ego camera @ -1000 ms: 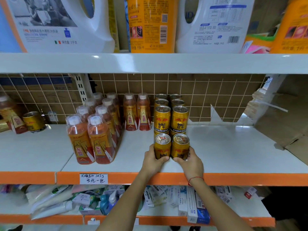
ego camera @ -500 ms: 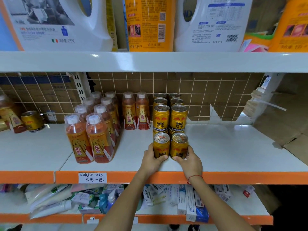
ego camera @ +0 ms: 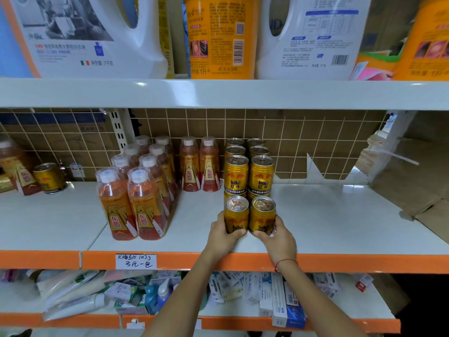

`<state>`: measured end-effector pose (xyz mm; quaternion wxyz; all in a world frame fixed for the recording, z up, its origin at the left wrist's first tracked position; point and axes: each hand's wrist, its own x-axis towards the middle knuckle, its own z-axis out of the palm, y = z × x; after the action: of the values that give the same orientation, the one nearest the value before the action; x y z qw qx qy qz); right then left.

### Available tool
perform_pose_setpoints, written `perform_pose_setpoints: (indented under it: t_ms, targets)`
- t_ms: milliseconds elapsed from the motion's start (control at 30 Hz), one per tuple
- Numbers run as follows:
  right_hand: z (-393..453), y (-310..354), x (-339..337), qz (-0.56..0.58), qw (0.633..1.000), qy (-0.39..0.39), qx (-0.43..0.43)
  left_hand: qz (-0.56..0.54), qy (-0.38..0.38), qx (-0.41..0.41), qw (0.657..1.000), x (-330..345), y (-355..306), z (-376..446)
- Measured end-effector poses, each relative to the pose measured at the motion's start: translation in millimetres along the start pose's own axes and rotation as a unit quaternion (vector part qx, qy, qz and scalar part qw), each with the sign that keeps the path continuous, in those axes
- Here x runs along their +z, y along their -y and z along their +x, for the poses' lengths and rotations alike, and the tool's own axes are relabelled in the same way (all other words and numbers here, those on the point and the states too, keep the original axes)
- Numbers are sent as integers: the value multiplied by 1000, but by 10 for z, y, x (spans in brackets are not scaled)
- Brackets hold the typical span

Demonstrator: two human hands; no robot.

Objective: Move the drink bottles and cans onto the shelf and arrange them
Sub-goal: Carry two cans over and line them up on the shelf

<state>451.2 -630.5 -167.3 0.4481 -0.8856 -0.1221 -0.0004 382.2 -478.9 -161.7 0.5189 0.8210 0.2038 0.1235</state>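
Both forearms come up from the bottom of frame, over the orange shelf lip point(ego camera: 218, 261). My left hand point(ego camera: 222, 235) is curled round the left front can point(ego camera: 236, 216); my right hand point(ego camera: 277, 237) is curled round the right front can point(ego camera: 262, 216). Both cans stand upright on the shelf point(ego camera: 340, 215), touching side by side, just behind the front edge.

Change over the last second: small. The pair has slid back a touch toward the can stack, and grip is unchanged on both sides. So this reads as a squaring-up push, not a fresh placement. The front pair now sits just in front of the two-high Red Bull stack point(ego camera: 250, 176), gap nearly closed, with columns lined up.

Further back, more cans point(ego camera: 245, 147) run in two files to the wire grid backing point(ego camera: 303, 142). Left of the cans, two orange drink bottles point(ego camera: 199, 166) stand alone at the back. Left again, a block of the same bottles point(ego camera: 136, 190) runs two wide from front to rear, still looking shrink-wrapped.

Far left on the next shelf bay, one stray can point(ego camera: 48, 177) and a bottle point(ego camera: 14, 166) sit apart from the rest. I think those still need bringing over.

Judgement: the can row is close to done. Next I let go of both without tipping them, checking that the labels face out. The shelf right of the cans has space.
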Motion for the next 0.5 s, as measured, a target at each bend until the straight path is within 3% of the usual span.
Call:
perform_pose_setpoints:
  t_ms: [267,500]
  targets:
    - [-5,32,-24,-4,1000,20,-6,22,-6,1,1000,-27,-88,-41]
    - [-67,93,-219,38,997,51,-36,136,-39,6,990,-149,-101,-216]
